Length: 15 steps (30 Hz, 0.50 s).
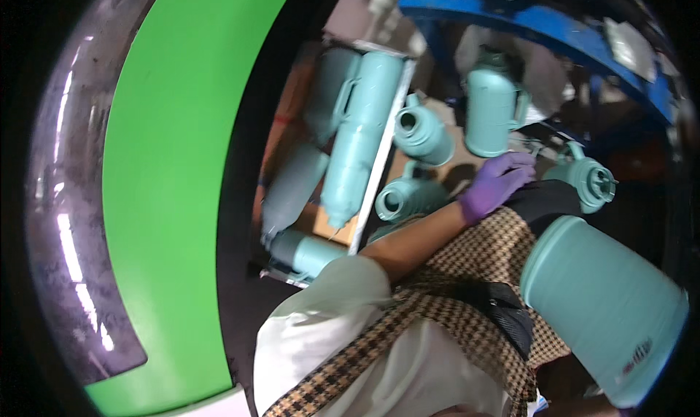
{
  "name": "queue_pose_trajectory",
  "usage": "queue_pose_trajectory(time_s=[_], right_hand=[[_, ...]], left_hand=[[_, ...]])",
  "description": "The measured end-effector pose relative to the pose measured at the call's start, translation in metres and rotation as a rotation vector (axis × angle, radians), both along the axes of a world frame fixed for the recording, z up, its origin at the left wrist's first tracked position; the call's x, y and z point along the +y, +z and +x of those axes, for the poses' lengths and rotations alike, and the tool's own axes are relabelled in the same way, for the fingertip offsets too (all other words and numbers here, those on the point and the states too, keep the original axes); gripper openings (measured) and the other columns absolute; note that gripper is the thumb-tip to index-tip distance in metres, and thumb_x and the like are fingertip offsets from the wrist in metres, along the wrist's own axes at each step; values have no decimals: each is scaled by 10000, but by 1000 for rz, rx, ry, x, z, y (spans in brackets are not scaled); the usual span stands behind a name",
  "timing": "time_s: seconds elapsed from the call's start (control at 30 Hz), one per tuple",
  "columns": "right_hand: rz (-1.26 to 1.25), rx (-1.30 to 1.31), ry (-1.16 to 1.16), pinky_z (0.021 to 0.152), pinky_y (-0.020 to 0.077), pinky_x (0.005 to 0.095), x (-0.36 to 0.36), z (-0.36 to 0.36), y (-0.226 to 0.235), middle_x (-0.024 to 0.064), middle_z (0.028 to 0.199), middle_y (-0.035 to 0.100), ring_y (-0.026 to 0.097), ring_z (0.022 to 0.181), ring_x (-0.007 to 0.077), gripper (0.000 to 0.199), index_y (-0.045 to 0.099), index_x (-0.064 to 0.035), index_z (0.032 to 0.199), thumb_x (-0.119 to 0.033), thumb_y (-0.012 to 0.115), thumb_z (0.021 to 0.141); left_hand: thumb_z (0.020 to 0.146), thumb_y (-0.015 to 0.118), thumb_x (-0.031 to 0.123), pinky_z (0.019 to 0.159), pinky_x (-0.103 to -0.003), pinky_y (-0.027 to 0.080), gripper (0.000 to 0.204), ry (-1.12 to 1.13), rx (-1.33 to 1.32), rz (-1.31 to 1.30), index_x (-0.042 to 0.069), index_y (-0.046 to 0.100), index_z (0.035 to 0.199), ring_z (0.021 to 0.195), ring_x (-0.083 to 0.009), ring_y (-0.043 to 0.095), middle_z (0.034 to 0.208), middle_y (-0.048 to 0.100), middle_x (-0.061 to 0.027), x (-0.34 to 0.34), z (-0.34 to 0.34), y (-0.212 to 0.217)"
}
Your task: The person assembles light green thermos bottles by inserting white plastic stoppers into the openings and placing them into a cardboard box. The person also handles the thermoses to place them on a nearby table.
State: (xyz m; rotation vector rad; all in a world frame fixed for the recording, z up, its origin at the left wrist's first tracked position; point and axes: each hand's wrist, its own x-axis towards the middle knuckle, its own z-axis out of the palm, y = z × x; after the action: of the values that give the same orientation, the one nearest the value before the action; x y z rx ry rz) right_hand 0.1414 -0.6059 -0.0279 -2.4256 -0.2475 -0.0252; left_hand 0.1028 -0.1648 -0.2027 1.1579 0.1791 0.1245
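Teal cylinder (601,308) tilts at your right, seemingly mid-handling; your purple-gloved left hand (502,185) rests empty, fingers loose; your right hand is unseen, grip unclear. Steadying the cylinder likely calls for both.

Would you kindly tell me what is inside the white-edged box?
The box holds several teal flasks lying down, some in shadow, with a tan patch showing. Whatever lies beneath the flasks is covered.
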Motion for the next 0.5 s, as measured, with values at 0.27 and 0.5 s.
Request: queue_pose_trajectory(time_s=[0.27, 0.5], right_hand=[[222, -595, 728, 603, 489, 396, 136, 17, 142, 75, 807, 661, 630, 664, 291, 348, 713, -96, 947, -338, 844, 735], [509, -863, 855, 721, 520, 413, 177, -17, 123, 131, 1067, 679, 674, 886, 305, 358, 660, -56, 1176, -230, 736, 872]], left_hand=[[610, 902, 334, 1104, -444, 406, 1002, -122, -776, 797, 24, 464, 1456, 1305, -328, 509, 1414, 511, -189, -30, -21, 300], [666, 854, 364, 842, -440, 560, 667, -383, -908, 1541, 59, 682, 1233, 1040, -365, 658, 1183, 661, -163, -41, -32, 369]])
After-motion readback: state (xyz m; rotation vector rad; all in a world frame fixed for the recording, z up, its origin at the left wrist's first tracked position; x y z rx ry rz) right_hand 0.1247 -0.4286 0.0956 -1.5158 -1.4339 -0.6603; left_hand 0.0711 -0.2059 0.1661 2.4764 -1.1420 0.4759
